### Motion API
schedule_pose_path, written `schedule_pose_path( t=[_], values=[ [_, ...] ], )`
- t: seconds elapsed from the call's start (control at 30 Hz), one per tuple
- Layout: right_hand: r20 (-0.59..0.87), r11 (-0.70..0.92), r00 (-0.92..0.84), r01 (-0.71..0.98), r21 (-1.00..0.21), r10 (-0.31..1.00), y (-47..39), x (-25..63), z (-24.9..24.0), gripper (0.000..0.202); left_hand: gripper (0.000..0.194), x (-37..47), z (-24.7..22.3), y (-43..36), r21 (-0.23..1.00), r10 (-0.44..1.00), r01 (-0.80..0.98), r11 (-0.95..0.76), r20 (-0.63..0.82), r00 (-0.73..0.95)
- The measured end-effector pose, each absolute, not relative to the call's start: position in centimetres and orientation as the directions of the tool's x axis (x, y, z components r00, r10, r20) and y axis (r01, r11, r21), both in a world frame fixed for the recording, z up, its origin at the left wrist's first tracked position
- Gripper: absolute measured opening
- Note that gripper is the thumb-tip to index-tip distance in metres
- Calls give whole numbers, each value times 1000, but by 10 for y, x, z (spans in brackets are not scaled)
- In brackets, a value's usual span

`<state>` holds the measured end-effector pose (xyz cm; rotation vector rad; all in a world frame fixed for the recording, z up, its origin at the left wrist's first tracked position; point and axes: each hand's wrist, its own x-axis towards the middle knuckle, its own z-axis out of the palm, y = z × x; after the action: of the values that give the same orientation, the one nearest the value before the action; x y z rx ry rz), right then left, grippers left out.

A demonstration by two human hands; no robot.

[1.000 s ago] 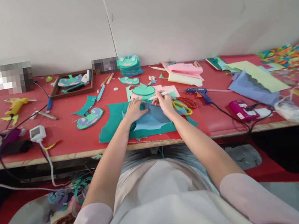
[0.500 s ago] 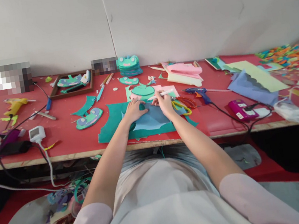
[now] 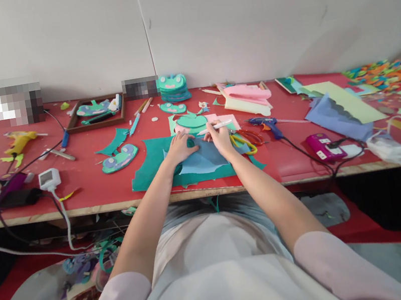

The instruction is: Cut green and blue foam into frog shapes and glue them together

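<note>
My right hand (image 3: pixel 220 136) is closed around a white pen (image 3: pixel 222 124), its tip pointing left over the felt. Fingers spread, my left hand (image 3: pixel 182 148) presses down on the sheets in front of me. Under both hands lies a blue-grey felt sheet (image 3: pixel 204 159) on top of a larger dark green felt sheet (image 3: pixel 146 171) with a cut-out edge. Just beyond my fingers are a light green felt shape (image 3: pixel 191 121) and pink pieces (image 3: pixel 233 122). Scissors with yellow handles (image 3: pixel 249 148) lie beside my right wrist, partly hidden.
A stack of green felt faces (image 3: pixel 175 90) stands by the wall, with another face (image 3: pixel 120 158) at left. A blue glue gun (image 3: pixel 267 125) and a purple power socket (image 3: pixel 325 147) are on the right. Farther left are a yellow glue gun (image 3: pixel 20 143) and a wooden tray (image 3: pixel 69 126).
Almost nothing differs; both hands stay in place on the felt, and the pen is held at nearly the same angle.
</note>
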<state>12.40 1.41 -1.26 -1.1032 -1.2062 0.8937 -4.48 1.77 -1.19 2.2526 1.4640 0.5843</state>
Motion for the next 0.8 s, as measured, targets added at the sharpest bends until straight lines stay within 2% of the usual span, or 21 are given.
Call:
schedule_pose_path(
  t=[0.1, 0.4, 0.8],
  values=[
    [273, 268, 152, 55, -962, 950, 14, 124, -13, 39, 44, -45, -13, 18, 522, 922, 765, -376, 125, 368],
    [403, 344, 185, 280, -896, 896, 11, 129, -13, 37, 43, -45, -15, 20, 520, 921, 764, -382, 144, 363],
    [399, 341, 159, 297, -892, 903, 11, 128, -14, 37, 48, -46, -12, 17, 523, 922, 766, -373, 114, 371]
  ],
)
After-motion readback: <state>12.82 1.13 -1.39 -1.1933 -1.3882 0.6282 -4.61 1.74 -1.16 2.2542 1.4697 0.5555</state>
